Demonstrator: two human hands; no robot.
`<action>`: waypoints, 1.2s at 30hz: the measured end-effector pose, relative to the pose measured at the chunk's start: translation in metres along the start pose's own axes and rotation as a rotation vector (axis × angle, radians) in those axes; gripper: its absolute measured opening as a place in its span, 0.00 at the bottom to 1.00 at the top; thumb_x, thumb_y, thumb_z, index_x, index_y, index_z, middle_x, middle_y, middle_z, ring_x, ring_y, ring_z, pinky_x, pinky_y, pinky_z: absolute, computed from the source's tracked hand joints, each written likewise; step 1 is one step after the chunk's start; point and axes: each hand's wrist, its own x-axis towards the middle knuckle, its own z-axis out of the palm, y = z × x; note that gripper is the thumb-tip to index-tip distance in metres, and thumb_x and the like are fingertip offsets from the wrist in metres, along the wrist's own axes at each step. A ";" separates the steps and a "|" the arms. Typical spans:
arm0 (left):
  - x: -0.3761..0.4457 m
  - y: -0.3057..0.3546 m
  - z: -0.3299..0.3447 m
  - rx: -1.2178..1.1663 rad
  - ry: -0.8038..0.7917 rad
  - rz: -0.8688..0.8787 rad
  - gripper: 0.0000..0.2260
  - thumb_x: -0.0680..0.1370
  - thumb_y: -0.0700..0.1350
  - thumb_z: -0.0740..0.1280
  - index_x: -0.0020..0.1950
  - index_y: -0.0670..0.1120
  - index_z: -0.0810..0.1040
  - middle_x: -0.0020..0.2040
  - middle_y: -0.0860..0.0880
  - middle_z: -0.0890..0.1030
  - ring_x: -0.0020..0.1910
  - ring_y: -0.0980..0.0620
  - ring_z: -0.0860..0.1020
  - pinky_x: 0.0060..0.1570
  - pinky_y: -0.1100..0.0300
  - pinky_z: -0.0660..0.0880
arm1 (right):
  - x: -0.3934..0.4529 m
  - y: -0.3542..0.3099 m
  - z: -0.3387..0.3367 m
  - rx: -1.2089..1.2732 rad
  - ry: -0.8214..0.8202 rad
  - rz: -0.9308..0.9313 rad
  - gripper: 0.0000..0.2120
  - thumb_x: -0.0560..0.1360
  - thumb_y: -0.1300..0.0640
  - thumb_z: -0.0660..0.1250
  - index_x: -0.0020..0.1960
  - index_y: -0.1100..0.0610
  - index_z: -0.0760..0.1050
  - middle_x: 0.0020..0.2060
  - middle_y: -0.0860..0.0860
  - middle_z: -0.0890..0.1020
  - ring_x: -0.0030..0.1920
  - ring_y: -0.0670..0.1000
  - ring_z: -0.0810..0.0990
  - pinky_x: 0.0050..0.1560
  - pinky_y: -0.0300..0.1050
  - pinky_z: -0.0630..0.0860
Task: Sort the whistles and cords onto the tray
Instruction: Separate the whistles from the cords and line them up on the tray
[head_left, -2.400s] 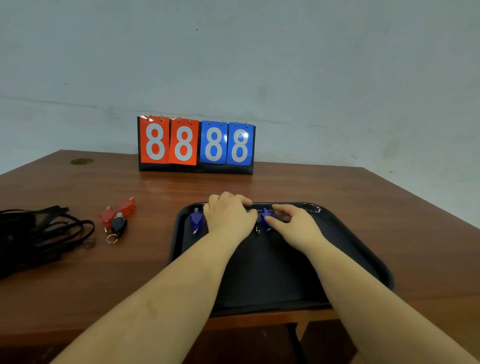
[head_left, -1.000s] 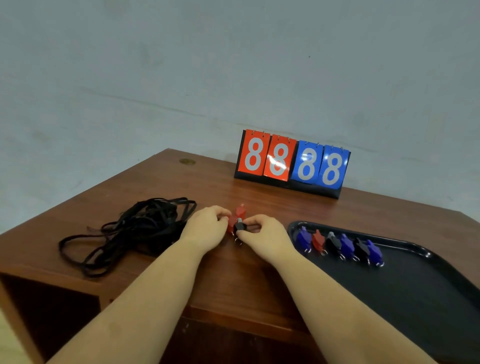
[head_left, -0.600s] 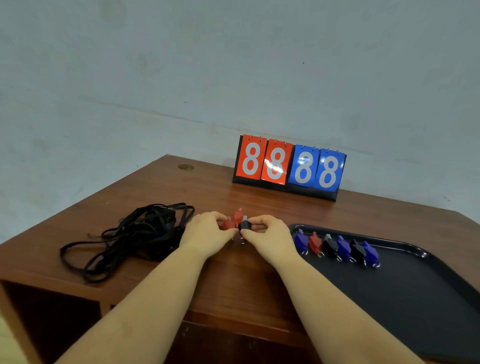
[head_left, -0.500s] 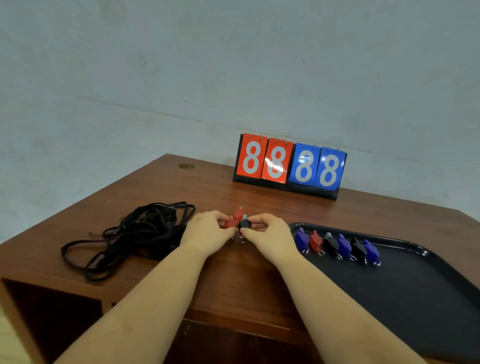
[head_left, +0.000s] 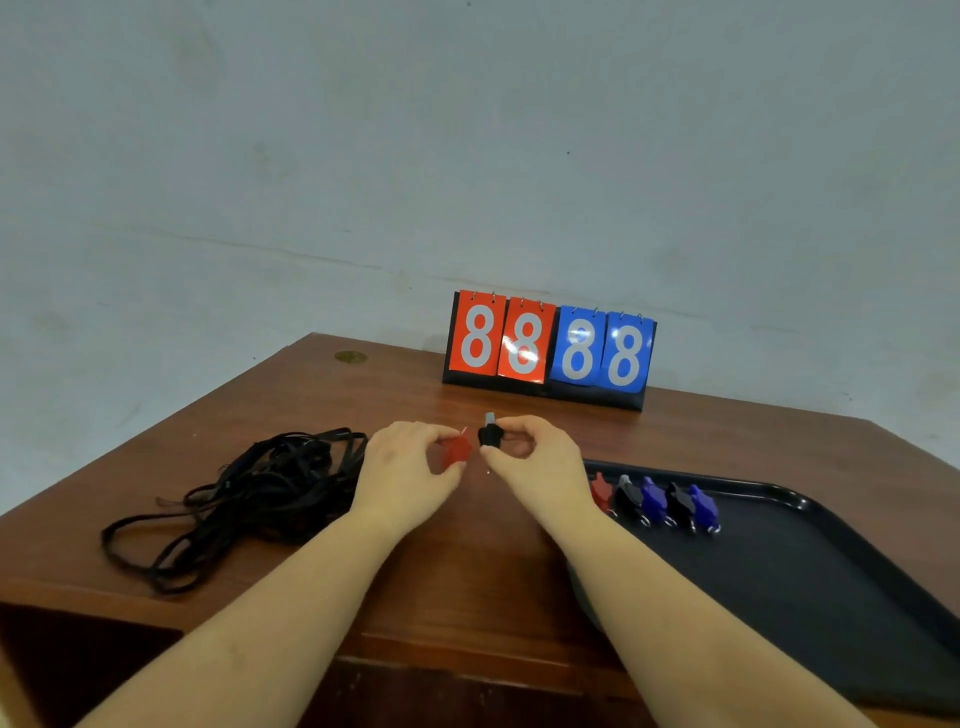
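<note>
Near the middle of the frame, the left hand (head_left: 402, 480) holds a red whistle (head_left: 457, 450) pinched between thumb and fingertips, and the right hand (head_left: 535, 467) holds a black whistle (head_left: 489, 435) the same way, its grey mouthpiece pointing up. Both grips are narrow, closed on their whistles, and the two whistles sit just beside each other above the desk (head_left: 467, 571), apart from the surface as far as can be told.

At the lower right lies a black tray (head_left: 831, 597) on the desk. Along its far edge runs a row of whistles (head_left: 654, 501), touching or nearly so: red, black, blue, black, blue from left to right. The right forearm hides the left end of that row.

To the left of the frame a tangle of black cords (head_left: 244, 499) rests on the desk, close to the left wrist and well apart from the tray.

At the back of the desk, upper centre, stands a flip scoreboard (head_left: 550, 351) showing 88 on red cards and 88 on blue cards.
</note>
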 end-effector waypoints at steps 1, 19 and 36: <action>0.001 0.005 -0.001 -0.011 -0.019 -0.018 0.16 0.73 0.53 0.69 0.61 0.56 0.76 0.59 0.56 0.78 0.62 0.55 0.71 0.67 0.54 0.63 | -0.002 0.000 -0.008 -0.020 -0.004 0.002 0.17 0.72 0.54 0.71 0.60 0.50 0.75 0.55 0.43 0.78 0.55 0.42 0.74 0.55 0.36 0.68; -0.022 0.167 0.058 -0.367 -0.298 -0.097 0.16 0.71 0.48 0.73 0.58 0.52 0.78 0.55 0.55 0.80 0.55 0.56 0.76 0.59 0.57 0.73 | -0.059 0.107 -0.182 -0.113 0.238 0.215 0.15 0.71 0.55 0.71 0.57 0.51 0.77 0.46 0.45 0.81 0.42 0.43 0.76 0.44 0.39 0.72; 0.003 0.251 0.188 -0.012 -0.358 -0.051 0.16 0.70 0.58 0.69 0.55 0.54 0.80 0.55 0.52 0.80 0.58 0.48 0.72 0.58 0.52 0.66 | -0.023 0.179 -0.221 -0.103 0.344 0.283 0.16 0.72 0.55 0.70 0.59 0.55 0.78 0.53 0.50 0.82 0.48 0.47 0.77 0.54 0.44 0.73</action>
